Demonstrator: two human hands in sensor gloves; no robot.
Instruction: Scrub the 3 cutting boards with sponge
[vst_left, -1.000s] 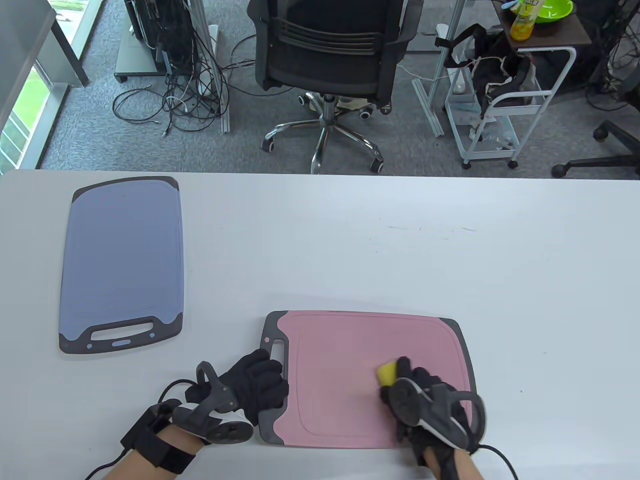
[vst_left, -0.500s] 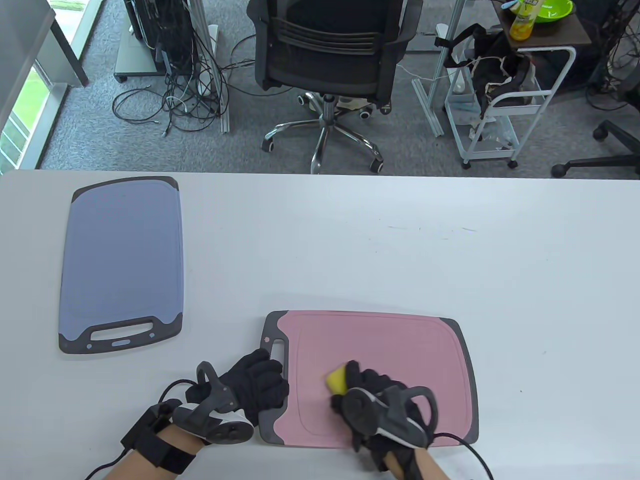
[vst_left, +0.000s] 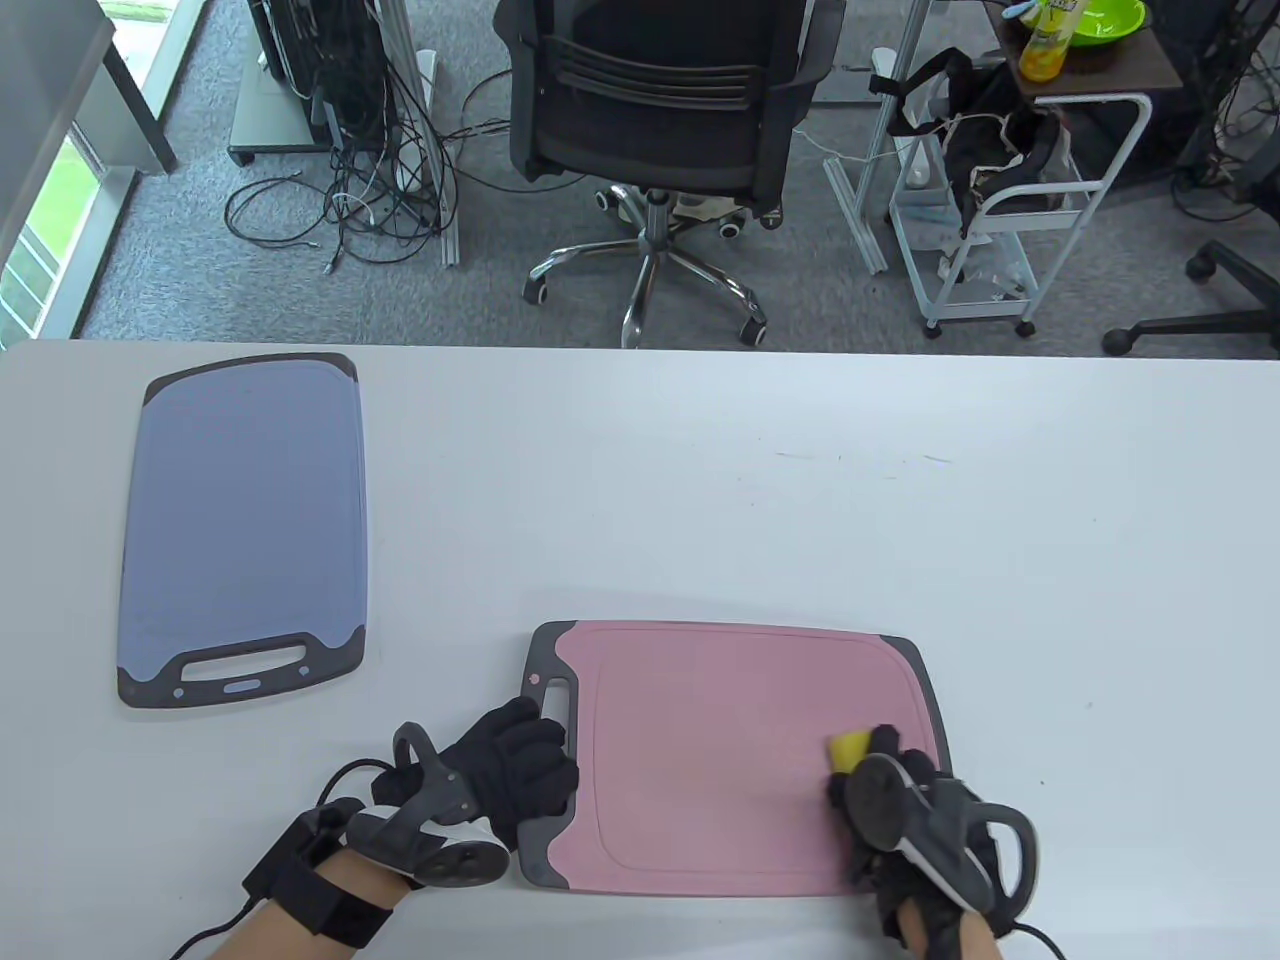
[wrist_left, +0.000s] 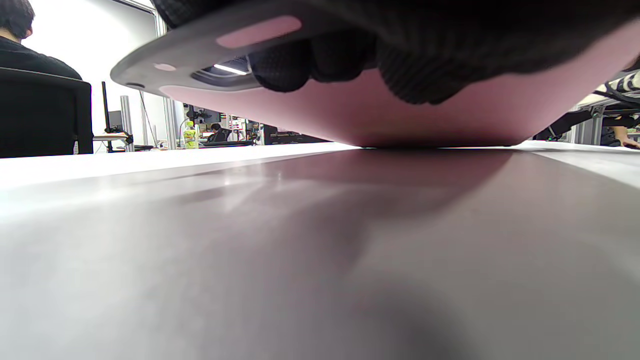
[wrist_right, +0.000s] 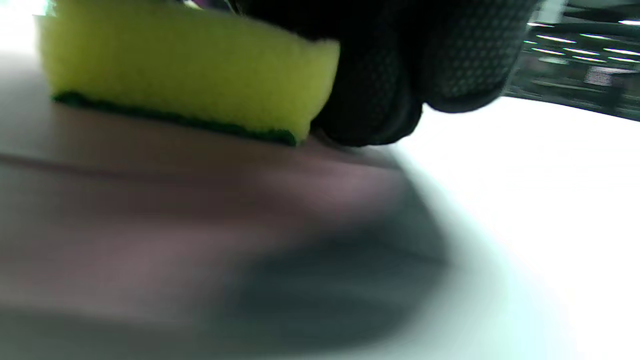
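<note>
Curled around a yellow sponge (wrist_right: 185, 70), green scrub face down on the pink cutting board (vst_left: 720, 760), the right hand's fingers (wrist_right: 400, 75) with the sponge pinched between them. Sponge (vst_left: 850, 748) at about 4 o'clock on the pink board, near its dark right rim; right hand (vst_left: 915, 815) just behind it at 5 o'clock, overlapping the board's near right corner, tracker on its back. At the board's 9 o'clock end, left hand (vst_left: 515, 765) over the grey handle edge, fingers (wrist_left: 320, 60) bent over the rim in the left wrist view, that end lifted slightly off the white table (vst_left: 800, 500). Pink board at 6 o'clock on the table, long side left to right. Blue cutting board (vst_left: 240, 520) well apart at 9 to 10 o'clock, handle toward the near edge, untouched. Third board not seen.
</note>
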